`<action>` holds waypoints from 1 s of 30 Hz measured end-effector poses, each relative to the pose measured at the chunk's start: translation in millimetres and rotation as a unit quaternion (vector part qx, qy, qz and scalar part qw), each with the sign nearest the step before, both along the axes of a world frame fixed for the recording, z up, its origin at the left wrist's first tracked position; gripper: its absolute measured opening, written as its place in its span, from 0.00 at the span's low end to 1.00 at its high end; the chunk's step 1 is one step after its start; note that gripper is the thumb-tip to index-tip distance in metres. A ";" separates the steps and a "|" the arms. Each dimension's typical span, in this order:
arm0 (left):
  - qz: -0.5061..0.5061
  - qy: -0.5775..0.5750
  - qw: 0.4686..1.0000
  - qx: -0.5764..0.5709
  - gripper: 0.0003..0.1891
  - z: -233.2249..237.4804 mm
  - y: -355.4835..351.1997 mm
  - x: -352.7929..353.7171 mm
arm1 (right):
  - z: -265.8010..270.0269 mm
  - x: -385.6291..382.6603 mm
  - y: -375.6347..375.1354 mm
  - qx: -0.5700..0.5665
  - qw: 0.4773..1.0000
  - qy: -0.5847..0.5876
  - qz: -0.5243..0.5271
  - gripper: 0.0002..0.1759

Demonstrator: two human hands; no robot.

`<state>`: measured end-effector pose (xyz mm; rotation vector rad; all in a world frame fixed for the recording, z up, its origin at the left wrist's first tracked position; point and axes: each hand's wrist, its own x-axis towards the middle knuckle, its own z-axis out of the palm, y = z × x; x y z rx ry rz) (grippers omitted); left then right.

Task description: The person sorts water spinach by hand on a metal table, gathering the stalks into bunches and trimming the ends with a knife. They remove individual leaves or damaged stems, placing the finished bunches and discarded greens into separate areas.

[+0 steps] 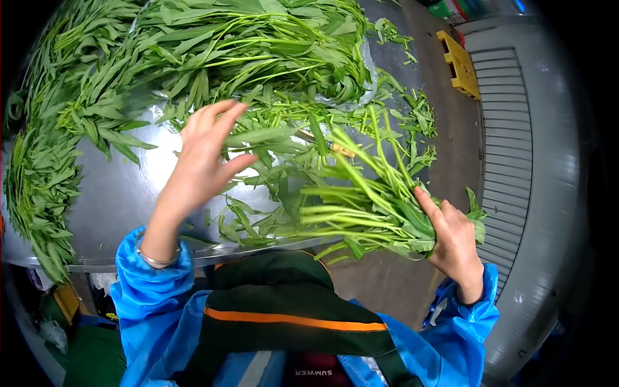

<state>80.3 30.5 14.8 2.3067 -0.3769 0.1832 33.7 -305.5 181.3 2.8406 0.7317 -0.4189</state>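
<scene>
My right hand (451, 235) is closed round a bunch of leafy green stems (367, 206), whose cut ends point left over the table's front edge. My left hand (205, 151) is raised above the metal table (122, 193), fingers apart, with a leaf beside its fingertips. Loose leaves and short stems (258, 206) lie between the two hands. Just behind the held bunch, a tool with a yellowish handle (342, 149) lies partly hidden among the cuttings.
A large heap of greens (258, 45) on clear plastic covers the back of the table. More greens (42, 187) line its left side. At the right are a yellow pallet-like piece (459, 64) and a floor grate (506, 148).
</scene>
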 end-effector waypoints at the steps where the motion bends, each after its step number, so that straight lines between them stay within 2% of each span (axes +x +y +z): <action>1: -0.076 -0.050 0.994 -0.063 0.28 5.2 -8.3 3.3 | -2.0 1.4 1.5 0.035 0.999 -0.003 -0.005 0.46; 2: -0.178 -0.028 0.966 -0.187 0.25 6.9 -24.1 6.0 | -5.3 2.3 2.3 0.073 0.997 0.000 -0.009 0.46; 3: -0.246 0.118 0.925 -0.265 0.23 17.7 -41.0 2.2 | -9.5 3.5 2.7 0.111 0.994 0.004 -0.013 0.45; 4: -0.279 0.126 0.925 -0.224 0.21 20.7 -58.9 0.4 | -12.1 5.3 3.6 0.148 0.989 0.008 -0.015 0.45; 5: -0.292 0.030 0.917 -0.271 0.19 24.1 -66.5 -1.5 | -12.0 5.5 3.0 0.150 0.988 0.032 -0.033 0.45; 6: -0.298 0.028 0.918 -0.260 0.16 19.3 -73.1 -3.2 | -13.3 6.0 3.3 0.182 0.980 0.055 -0.058 0.45; 8: -0.290 0.097 0.917 -0.258 0.13 19.9 -71.3 -0.3 | -17.1 4.8 2.4 0.245 0.957 0.102 -0.113 0.45; 9: -0.266 0.132 0.904 -0.307 0.13 18.1 -72.7 -1.8 | -17.3 3.8 1.6 0.280 0.922 0.195 -0.184 0.47; 11: -0.213 0.198 0.869 -0.400 0.12 13.1 -76.7 -5.9 | -24.4 3.4 -0.4 0.320 0.882 0.274 -0.212 0.50; 13: -0.256 0.240 0.852 -0.389 0.12 9.2 -68.2 -1.0 | -33.2 4.6 -3.0 0.364 0.841 0.326 -0.233 0.50; 14: -0.276 0.261 0.842 -0.383 0.12 9.1 -63.2 0.9 | -34.9 5.8 -2.5 0.370 0.834 0.333 -0.237 0.50; 16: -0.254 0.296 0.846 -0.362 0.13 14.7 -58.8 0.2 | -38.0 6.5 -1.9 0.379 0.820 0.350 -0.248 0.49; 18: -0.218 0.302 0.859 -0.351 0.13 17.3 -58.7 0.5 | -38.6 7.6 0.3 0.355 0.835 0.333 -0.258 0.49; 19: -0.211 0.266 0.870 -0.357 0.12 14.5 -59.8 0.3 | -38.9 7.9 1.5 0.345 0.846 0.314 -0.260 0.49; 22: -0.202 0.262 0.898 -0.290 0.09 16.6 -53.0 2.2 | -35.9 9.4 7.1 0.312 0.872 0.279 -0.253 0.48; 25: -0.069 0.052 0.968 -0.236 0.06 -5.0 -44.4 8.8 | -34.8 8.7 7.0 0.271 0.893 0.262 -0.245 0.47; 26: -0.008 0.042 0.953 -0.299 0.05 -7.0 -35.6 13.2 | -36.8 7.1 5.1 0.276 0.890 0.251 -0.262 0.47; 28: 0.102 0.078 0.930 -0.343 0.04 3.6 -22.4 12.6 | -40.1 4.3 1.7 0.286 0.883 0.228 -0.295 0.48; 29: 0.067 0.010 0.952 -0.299 0.03 10.3 -24.4 9.3 | -41.5 2.8 2.5 0.297 0.880 0.215 -0.304 0.48; 30: -0.018 0.010 0.966 -0.258 0.03 20.3 -30.9 3.8 | -41.5 2.5 5.1 0.302 0.881 0.205 -0.300 0.48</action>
